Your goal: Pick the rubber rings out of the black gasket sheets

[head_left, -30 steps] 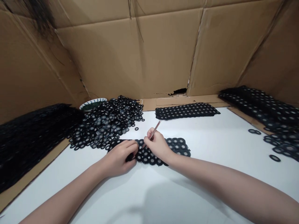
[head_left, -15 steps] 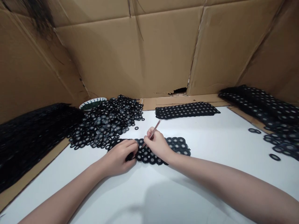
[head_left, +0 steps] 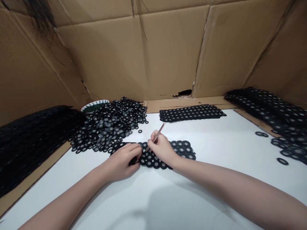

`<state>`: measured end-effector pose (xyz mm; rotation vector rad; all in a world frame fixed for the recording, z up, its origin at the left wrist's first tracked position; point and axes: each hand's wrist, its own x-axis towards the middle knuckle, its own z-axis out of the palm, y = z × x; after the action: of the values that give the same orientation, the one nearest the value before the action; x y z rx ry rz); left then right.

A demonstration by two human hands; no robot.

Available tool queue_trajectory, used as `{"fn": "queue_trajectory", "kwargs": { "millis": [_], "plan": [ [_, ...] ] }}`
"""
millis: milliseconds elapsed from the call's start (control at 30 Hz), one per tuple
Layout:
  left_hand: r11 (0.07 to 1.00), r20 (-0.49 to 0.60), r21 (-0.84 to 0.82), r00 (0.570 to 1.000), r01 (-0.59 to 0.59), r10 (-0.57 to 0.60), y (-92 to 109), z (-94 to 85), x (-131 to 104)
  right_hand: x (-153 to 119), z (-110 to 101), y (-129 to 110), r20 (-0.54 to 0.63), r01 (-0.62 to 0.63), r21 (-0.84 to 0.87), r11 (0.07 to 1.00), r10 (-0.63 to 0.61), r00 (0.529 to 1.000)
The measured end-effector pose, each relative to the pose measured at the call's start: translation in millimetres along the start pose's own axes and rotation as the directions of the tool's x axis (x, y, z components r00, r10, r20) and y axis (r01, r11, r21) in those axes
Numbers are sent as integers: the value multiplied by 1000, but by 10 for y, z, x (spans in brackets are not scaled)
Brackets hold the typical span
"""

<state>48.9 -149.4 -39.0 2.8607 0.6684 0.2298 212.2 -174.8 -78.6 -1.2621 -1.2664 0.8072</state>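
Observation:
A panel of joined black rings with pale centres lies on the white table in front of me. My left hand rests on its left part, fingers curled in and closed on the near edge. In a pinch between thumb and fingers, my right hand holds a thin pinkish-brown pen-like stick. The stick leans to the right, its lower tip down at the rings beside my left fingertips. What kind of tool it is, I cannot make out. Both hands cover parts of the panel.
Behind my left hand is a heap of loose black rings, with a striped dish beyond it. Another ring panel lies at the back. Stacked panels and loose rings are right; a dark pile is left. Cardboard walls surround the table.

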Motion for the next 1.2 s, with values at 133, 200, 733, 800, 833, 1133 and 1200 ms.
{"fn": "queue_trajectory", "kwargs": {
  "millis": [133,200,733,800,833,1133,1200],
  "plan": [
    [1000,20,19,1000,3,-3,8,-8,-1,0,0,7,8,3,-3,1000,-3,1000],
    [999,27,32,1000,2,-3,17,-12,-5,1,2,11,8,3,-5,1000,-3,1000],
    [999,41,39,999,-1,-1,35,-18,-2,0,-5,10,19,6,1,1000,-6,1000],
    [999,44,41,999,4,-6,42,-21,-1,-3,-8,5,19,7,3,1000,-8,1000],
    [999,45,42,999,5,-7,44,-21,-1,-3,-8,4,18,9,4,1000,-9,1000],
    [997,49,71,999,-11,8,33,-13,3,1,8,24,19,10,5,1000,-10,1000],
    [997,50,77,999,-18,14,38,-17,7,-3,5,23,19,10,7,1000,-10,1000]
  ]
}}
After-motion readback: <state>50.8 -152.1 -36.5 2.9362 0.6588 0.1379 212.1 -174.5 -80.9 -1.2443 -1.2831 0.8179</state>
